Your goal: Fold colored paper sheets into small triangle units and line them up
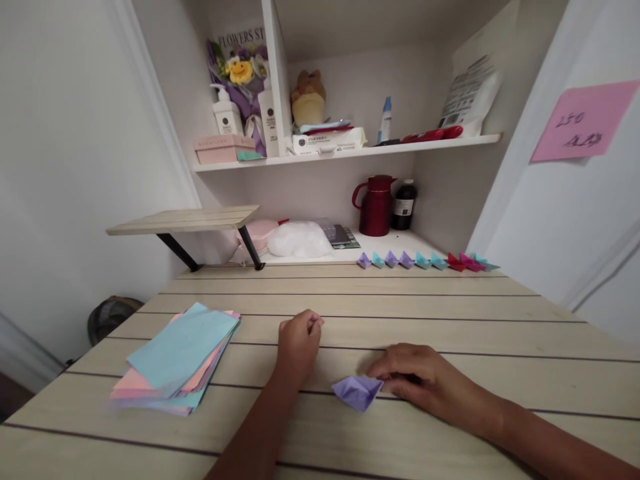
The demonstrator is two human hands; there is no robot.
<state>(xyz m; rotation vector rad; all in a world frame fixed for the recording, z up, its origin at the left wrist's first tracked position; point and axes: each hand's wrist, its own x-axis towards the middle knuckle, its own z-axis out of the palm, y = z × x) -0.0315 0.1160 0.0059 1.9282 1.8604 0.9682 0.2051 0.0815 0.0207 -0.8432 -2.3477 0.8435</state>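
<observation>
A small purple origami boat (357, 392) rests on the wooden tabletop in front of me. Its right tip is pinched between the thumb and fingers of my right hand (425, 377). To the left of the boat, my left hand (301, 340) lies on the table with its fingers curled into a loose fist, and nothing shows in it. A pile of coloured paper sheets (183, 350), light blue on top with pink and purple below, sits farther left. Along the table's back edge stands a row of several folded paper boats (406, 260) in purple, light blue, red and magenta.
A small raised wooden shelf (185, 219) on black legs stands at the back left. Behind the table are a clear plastic bag (300, 240), a dark red jug (376, 207) and a dark bottle (404, 205). A pink note (583, 123) hangs on the right.
</observation>
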